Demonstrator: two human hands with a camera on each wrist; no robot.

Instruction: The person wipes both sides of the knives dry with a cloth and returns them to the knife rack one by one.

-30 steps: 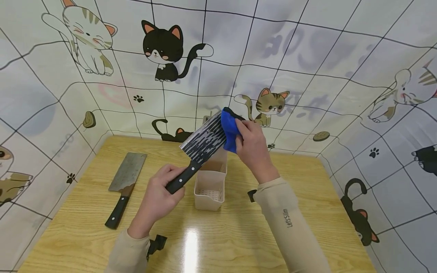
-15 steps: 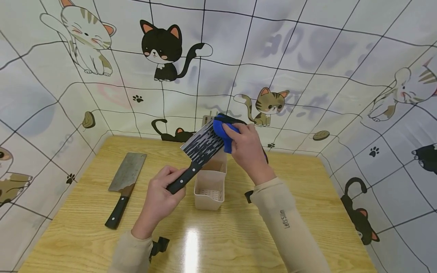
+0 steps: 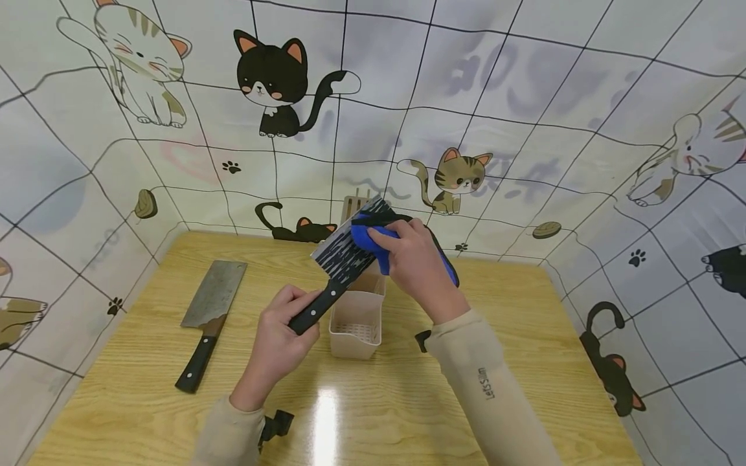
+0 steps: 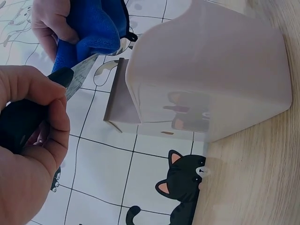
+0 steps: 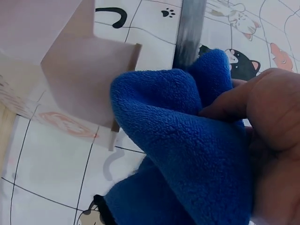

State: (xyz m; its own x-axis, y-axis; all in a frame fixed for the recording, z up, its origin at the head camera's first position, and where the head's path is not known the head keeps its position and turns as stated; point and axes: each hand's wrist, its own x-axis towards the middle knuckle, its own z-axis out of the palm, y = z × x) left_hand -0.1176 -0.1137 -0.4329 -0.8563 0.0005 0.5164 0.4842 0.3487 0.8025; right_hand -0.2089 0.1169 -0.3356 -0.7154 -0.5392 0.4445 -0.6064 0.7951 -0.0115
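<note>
L hand (image 3: 285,333) has its fingers curled round the handle of the patterned cleaver (image 3: 338,261), which is up in the air, tilted, blade pointing up & away; prob. held by the handle to steady it w/ the blade exposed. R hand (image 3: 415,262) pinches the blue cloth (image 3: 364,241) against the blade face, prob. bunched for padding b/c the steel is sharp; can't tell if it wraps the far side. Bright edge faces away from R hand, likely safer. Beige holder (image 3: 355,346) stands below, approx. mid-table. 2nd cleaver (image 3: 217,294) lies flat to its left, handle twd the person, prob. for easy reach.
</note>
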